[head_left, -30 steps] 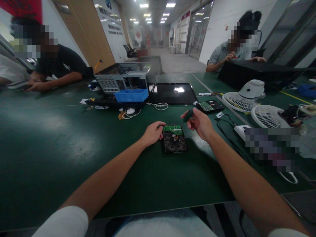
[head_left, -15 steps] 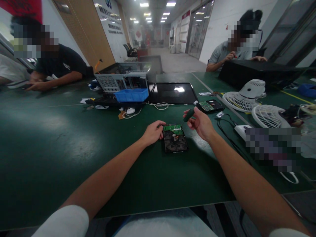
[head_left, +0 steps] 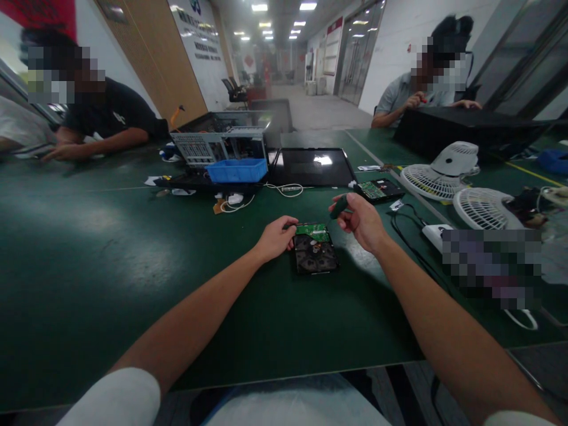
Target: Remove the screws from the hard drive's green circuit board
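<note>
A black hard drive (head_left: 315, 252) lies flat on the green table (head_left: 133, 254), circuit-board side up, with a green board strip along its far edge. My left hand (head_left: 274, 238) rests against the drive's left far corner, fingers curled onto it. My right hand (head_left: 361, 220) hovers just above and right of the drive, fingers pinched round a dark green screwdriver handle (head_left: 339, 206) that points up and left.
A second hard drive (head_left: 378, 190) lies beyond my right hand. Further back are a blue bin (head_left: 236, 170), an open computer case (head_left: 219, 142) and a black panel (head_left: 312, 167). Two white fans (head_left: 444, 168) and cables fill the right. Two other people sit at the far side.
My right hand with the screwdriver has shifted slightly, its handle tilting a little. The left hand and the drive stay where they were.
</note>
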`<state>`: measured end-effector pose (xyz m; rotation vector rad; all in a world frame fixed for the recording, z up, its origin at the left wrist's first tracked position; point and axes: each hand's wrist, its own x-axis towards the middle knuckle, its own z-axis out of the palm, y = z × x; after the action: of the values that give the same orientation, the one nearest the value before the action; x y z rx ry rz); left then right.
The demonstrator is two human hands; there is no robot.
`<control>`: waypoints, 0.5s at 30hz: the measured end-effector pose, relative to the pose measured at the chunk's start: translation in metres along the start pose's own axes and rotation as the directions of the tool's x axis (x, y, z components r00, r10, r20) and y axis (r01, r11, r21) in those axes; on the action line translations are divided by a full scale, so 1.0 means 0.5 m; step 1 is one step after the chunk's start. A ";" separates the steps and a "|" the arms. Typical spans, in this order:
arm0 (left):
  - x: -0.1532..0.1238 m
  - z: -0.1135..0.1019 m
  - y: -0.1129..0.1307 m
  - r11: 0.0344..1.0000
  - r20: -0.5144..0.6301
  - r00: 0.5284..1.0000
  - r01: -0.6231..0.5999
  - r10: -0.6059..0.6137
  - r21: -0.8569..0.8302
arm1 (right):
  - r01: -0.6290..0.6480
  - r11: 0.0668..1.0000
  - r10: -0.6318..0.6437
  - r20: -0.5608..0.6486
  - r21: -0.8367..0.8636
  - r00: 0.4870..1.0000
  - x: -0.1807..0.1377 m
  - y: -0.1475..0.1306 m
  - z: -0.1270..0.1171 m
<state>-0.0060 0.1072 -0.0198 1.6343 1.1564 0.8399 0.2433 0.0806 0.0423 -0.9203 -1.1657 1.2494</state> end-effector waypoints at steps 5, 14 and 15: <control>-0.002 -0.001 -0.001 1.000 -0.001 1.000 -0.011 0.011 0.007 | 0.011 1.000 -0.011 -0.004 -0.014 1.000 -0.001 -0.002 0.002; -0.006 -0.001 0.006 1.000 -0.006 1.000 0.004 -0.003 0.011 | -0.021 0.999 0.021 -0.007 0.024 1.000 0.002 -0.002 0.004; -0.006 -0.001 0.006 1.000 -0.004 1.000 0.007 -0.007 0.009 | -0.015 1.000 0.015 -0.012 0.015 1.000 0.002 -0.002 0.004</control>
<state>-0.0064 0.1040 -0.0170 1.6360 1.1690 0.8348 0.2417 0.0812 0.0440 -0.9260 -1.1411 1.2614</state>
